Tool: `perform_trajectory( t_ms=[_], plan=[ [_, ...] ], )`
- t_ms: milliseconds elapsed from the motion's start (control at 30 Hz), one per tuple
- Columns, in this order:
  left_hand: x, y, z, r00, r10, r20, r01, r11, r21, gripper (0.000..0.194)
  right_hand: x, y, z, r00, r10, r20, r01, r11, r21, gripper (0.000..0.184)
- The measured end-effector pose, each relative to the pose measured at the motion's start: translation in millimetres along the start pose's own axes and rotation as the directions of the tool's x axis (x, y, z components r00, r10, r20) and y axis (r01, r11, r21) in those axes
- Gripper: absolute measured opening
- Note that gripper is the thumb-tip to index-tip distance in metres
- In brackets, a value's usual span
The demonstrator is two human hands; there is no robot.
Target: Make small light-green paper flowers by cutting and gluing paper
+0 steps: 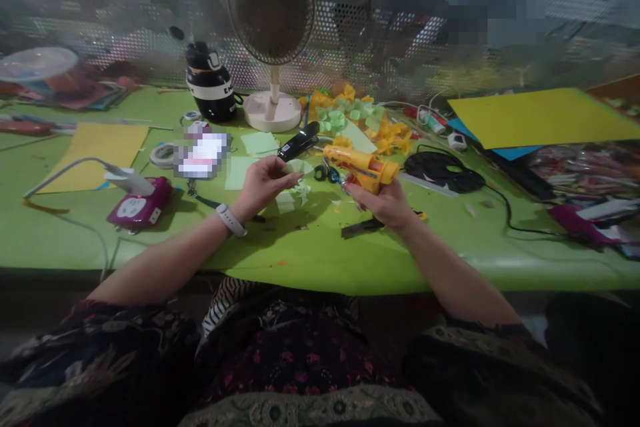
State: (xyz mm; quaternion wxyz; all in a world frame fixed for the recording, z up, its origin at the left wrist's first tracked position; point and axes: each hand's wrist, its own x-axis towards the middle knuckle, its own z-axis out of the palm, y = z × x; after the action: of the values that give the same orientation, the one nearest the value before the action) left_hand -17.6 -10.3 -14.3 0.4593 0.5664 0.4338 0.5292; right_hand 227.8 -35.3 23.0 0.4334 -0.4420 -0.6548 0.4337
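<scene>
Your left hand point(267, 181) pinches pale paper point(301, 167), your right hand point(389, 203) grips a glue gun point(356, 161); orange blooms point(391, 135) look finished, squares point(259, 144) unworked.

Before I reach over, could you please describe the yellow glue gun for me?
Start at the white fan at the back of the green table. Come forward and right to the person's right hand, which holds the glue gun. Its solid, chunky body sets it apart from the thin orange-yellow paper pieces behind it.

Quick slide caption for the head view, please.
Right hand holds a yellow glue gun while the left hand appears to pinch pale green paper over a green tabletop.
</scene>
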Motion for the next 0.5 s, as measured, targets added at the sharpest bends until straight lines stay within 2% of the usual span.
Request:
perform_trajectory(
  t_ms=[200, 500],
  plan=[
    [-1.1, 4.4, 1.3, 0.999, -0.037, 0.011, 0.037, 0.996, -0.079, 0.037, -3.0, -0.8, 5.1, 0.996, -0.021, 0.087, 0.022, 1.0, -0.017, 0.023],
    [-2.3, 7.8, 1.5, 0.999, -0.015, 0.034, 0.019, 0.994, -0.112, 0.04, -1.1, 2.6, 5.8, 0.991, -0.06, 0.119, 0.071, 0.994, -0.089, 0.028]
  ],
)
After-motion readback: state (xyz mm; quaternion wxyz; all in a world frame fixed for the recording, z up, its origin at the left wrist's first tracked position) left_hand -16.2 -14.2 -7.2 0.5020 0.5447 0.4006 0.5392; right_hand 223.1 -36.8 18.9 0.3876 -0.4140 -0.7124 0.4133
